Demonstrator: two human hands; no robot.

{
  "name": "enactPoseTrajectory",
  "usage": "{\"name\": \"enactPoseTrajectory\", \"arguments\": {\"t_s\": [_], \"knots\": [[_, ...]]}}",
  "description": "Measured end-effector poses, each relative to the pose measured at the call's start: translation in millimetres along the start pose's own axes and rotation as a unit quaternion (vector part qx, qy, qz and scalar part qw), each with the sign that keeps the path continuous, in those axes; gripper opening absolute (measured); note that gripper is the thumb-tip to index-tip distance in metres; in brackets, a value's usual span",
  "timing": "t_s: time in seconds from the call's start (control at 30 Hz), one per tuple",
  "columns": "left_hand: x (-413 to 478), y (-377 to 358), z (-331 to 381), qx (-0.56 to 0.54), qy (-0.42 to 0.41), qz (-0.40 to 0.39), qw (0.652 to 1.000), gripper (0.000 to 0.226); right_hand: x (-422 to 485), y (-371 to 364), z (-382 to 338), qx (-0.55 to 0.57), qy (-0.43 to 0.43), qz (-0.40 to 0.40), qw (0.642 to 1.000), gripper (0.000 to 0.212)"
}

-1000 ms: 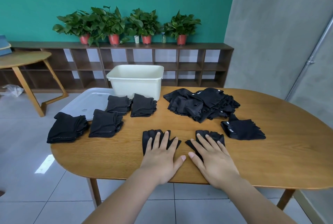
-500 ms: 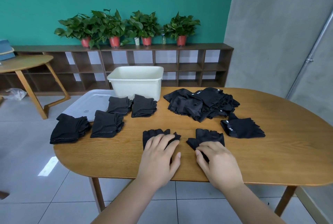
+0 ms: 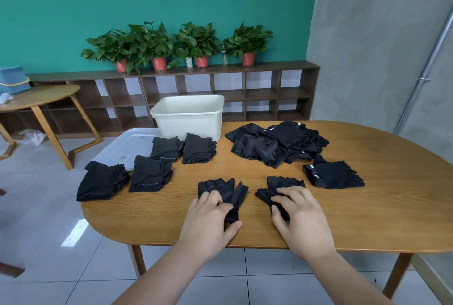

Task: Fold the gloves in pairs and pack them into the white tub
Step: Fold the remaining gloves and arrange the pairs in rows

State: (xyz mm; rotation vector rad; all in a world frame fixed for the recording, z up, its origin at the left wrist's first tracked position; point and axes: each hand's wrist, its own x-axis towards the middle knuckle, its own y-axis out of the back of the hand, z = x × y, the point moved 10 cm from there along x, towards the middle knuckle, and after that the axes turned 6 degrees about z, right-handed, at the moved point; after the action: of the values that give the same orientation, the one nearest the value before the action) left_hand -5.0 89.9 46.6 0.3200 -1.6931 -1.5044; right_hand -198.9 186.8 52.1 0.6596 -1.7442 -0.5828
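Near the front edge of the oval wooden table (image 3: pixel 367 206), left hand (image 3: pixel 210 216) pinches one black fingerless glove (image 3: pixel 220 185); right hand (image 3: pixel 301 216) grips its twin (image 3: pixel 284 182). Risk: limp fabric may bunch, so the pair stacks misaligned.

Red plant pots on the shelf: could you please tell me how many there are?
4, in a row atop the low shelf: leftmost pot, second pot, third pot, rightmost pot. None seems hidden.

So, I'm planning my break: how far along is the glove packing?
Done: four folded stacks lie on the table's left. In hand: the left hand grips one glove, the right hand another glove. To do: the loose pile is unfolded, and nothing shows inside the white tub yet.
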Motion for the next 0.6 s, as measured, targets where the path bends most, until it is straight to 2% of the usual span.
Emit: {"name": "enactPoseTrajectory", "arguments": {"t_s": [0.1, 0.17, 0.23, 0.3, 0.43, 0.6], "knots": [[4.3, 1.4, 9.1, 0.0, 0.013, -0.008, 1.0, 0.069, 0.0, 1.9, -2.3, 0.002, 0.003, 0.002, 1.0, 0.023], [7.2, 5.7, 16.0, -0.061, 0.03, 0.009, 0.998, 0.067, 0.2, 4.3, -6.4, 0.01, 0.016, 0.002, 1.0, 0.018], [10.3, 11.8, 16.2, -0.184, 0.059, 0.05, 0.98, 0.049, 0.2, 4.1, -11.0, 0.015, 0.037, -0.006, 0.999, 0.02], [13.1, 15.3, 11.2, -0.249, 0.073, 0.089, 0.962, 0.03, 0.0, 1.9, -14.0, 0.02, 0.051, -0.024, 0.998, 0.029], [16.2, 0.3, 10.1, -0.207, 0.036, 0.065, 0.976, 0.044, 0.6, -0.7, -17.6, 0.036, 0.058, -0.051, 0.996, 0.038], [17.4, -15.4, 11.7, -0.141, 0.04, 0.017, 0.989, 0.059, 2.9, -3.5, -27.6, 0.028, 0.084, -0.075, 0.993, 0.043]]}}
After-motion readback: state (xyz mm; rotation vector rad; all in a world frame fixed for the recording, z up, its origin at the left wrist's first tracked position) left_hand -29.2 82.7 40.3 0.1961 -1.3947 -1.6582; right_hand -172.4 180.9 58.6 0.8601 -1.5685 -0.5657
